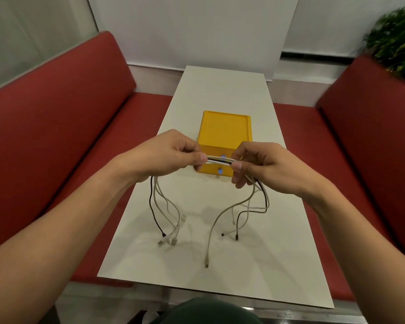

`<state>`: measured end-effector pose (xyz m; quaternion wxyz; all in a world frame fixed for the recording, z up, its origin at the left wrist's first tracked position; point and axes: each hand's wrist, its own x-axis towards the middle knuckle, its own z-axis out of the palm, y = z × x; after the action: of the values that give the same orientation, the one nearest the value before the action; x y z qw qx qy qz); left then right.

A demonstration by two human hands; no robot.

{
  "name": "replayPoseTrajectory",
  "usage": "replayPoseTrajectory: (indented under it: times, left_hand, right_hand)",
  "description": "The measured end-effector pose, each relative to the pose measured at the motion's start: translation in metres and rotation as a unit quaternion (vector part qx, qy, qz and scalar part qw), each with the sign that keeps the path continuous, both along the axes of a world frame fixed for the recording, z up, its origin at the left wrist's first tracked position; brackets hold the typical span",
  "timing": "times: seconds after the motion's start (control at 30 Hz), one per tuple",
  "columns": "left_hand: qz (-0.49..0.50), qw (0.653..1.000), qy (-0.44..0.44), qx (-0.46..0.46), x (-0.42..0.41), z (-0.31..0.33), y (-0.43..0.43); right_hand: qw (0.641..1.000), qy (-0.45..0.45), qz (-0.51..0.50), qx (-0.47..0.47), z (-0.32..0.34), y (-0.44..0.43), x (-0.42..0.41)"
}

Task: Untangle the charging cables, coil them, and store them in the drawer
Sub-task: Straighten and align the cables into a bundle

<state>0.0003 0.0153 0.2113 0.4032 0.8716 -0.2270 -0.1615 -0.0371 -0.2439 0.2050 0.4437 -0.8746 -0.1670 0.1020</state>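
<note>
A bundle of several white and black charging cables [220,160] is stretched level between my two hands above the white table [222,94]. My left hand [173,155] pinches the bundle's left part and my right hand [255,164] pinches its right part. Loose cable ends hang down from both hands, with their plugs reaching the tabletop. Behind the bundle stands a yellow drawer box [225,129] with two small blue knobs on its front. The cables and my fingers partly cover that front, and both drawers look closed.
Red upholstered benches [56,127] run along both long sides of the narrow table. A green plant [395,40] stands at the far right. A white wall lies beyond the table's far end. My dark-clothed lap [211,312] is at the near edge.
</note>
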Motion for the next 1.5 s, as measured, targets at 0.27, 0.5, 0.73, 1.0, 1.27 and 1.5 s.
replayPoseTrajectory:
  times: [0.27, 0.5, 0.73, 1.0, 1.27, 1.5]
  left_hand:
    - [0.023, 0.996, 0.076, -0.039, -0.001, 0.006, -0.002]
    - [0.060, 0.996, 0.064, -0.032, -0.002, 0.008, -0.005]
    - [0.037, 0.999, 0.007, 0.034, -0.005, 0.012, -0.007]
    - [-0.049, 0.998, 0.019, 0.026, -0.008, 0.020, 0.000]
    - [-0.080, 0.996, 0.006, 0.026, -0.012, 0.025, -0.004]
    - [-0.044, 0.998, -0.014, 0.048, -0.010, 0.019, -0.010]
  right_hand:
    - [0.994, -0.095, 0.005, -0.060, 0.000, -0.002, 0.000]
    - [0.949, -0.298, -0.031, -0.101, -0.018, 0.009, -0.004]
    - [0.926, -0.356, -0.011, -0.127, -0.026, 0.008, -0.003]
    - [0.991, -0.019, -0.006, 0.131, -0.021, 0.003, -0.008]
    - [0.982, 0.123, 0.014, 0.144, -0.013, -0.002, -0.006]
    - [0.994, -0.090, -0.023, -0.056, -0.008, 0.005, -0.004]
